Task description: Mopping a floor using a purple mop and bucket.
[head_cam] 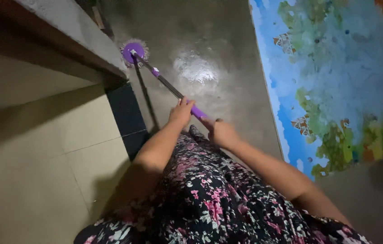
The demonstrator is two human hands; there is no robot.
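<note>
Both hands closed on the mop handle (pixel 173 90), left hand (pixel 181 113) nearer the mop head (pixel 133 50), right hand (pixel 222 133) behind, handle slanting away up-left.

No packages, labels, signs or screens show in this view. The only printed surface is a large mat (pixel 336 86) lying flat on the floor at the right, a picture in blues, greens and some orange and yellow rather than a sign; it may carry small markings, but the dim, blurred view does not let me tell.
</note>
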